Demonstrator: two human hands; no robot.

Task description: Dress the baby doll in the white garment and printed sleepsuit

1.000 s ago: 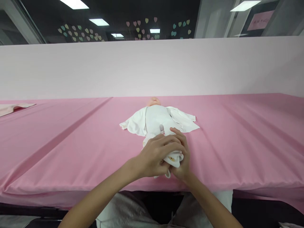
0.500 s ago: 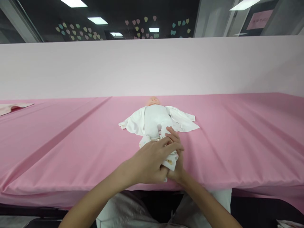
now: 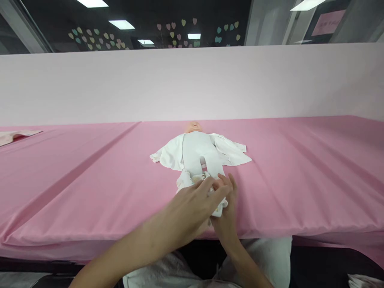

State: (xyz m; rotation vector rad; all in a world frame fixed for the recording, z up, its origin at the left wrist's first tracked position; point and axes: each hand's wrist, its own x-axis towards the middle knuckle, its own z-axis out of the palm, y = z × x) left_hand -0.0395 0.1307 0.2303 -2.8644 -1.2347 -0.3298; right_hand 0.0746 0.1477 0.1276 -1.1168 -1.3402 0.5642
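Your two hands at the near edge of a pink-sheeted table (image 3: 99, 180). A baby doll (image 3: 196, 146) lies on its back before you, head toward the white partition (image 3: 192, 84), legs toward your lap. Its white top (image 3: 172, 154) fans out on both sides of the torso. A white patterned cloth (image 3: 220, 210) is bunched at the lower legs. Your right hand (image 3: 227, 208) cups round this cloth and holds it, fingers pointing up and away from you. Your left hand (image 3: 193, 206) reaches across over the cloth, fingers bent, fingertips close against the right hand; its thumb is hidden, so whether it grips cannot be told. At far left lies a pale pink cloth (image 3: 15, 137); beyond the partition, heart stickers (image 3: 177, 34) dot a dark window.
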